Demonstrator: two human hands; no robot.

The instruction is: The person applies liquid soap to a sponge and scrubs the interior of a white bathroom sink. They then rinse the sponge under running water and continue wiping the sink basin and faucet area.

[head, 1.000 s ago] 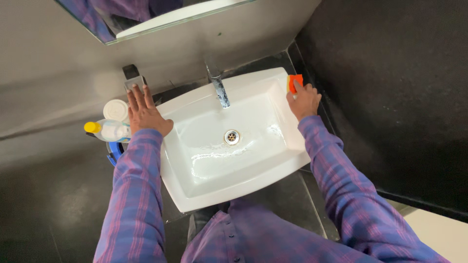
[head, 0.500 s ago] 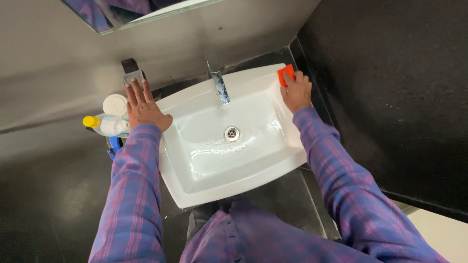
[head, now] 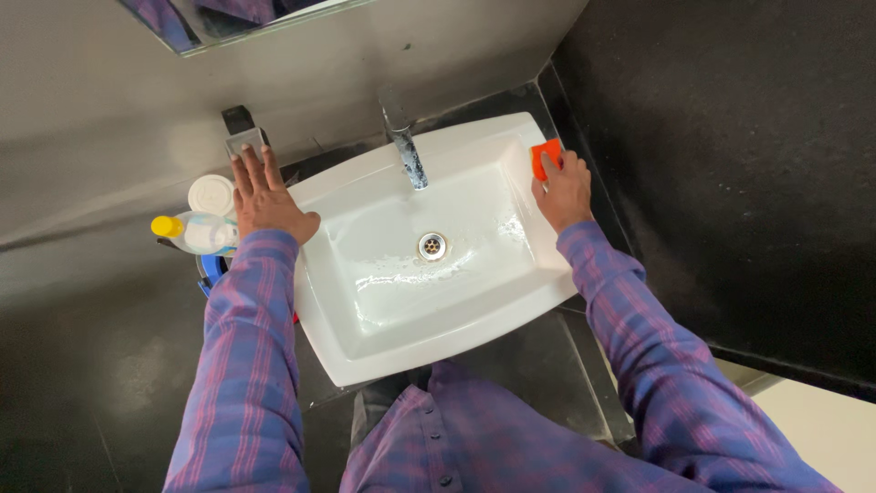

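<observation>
Wiping the sink's [head: 383, 351] right rim, we pressed the orange sponge [head: 546, 155] under our closed right hand [head: 566, 190], left hand [head: 265, 196] flat and open on the table [head: 109, 365], likely needing another firm stroke along the rim.

We see a dark counter [head: 109, 365] against a grey wall. On it sits a white rectangular basin [head: 429, 319], set at a slant, with wet streaks inside. To its left, on the counter, stand a clear bottle with a yellow cap [head: 194, 232], a round white lid [head: 211, 194], and something blue [head: 208, 270], mostly hidden.
</observation>
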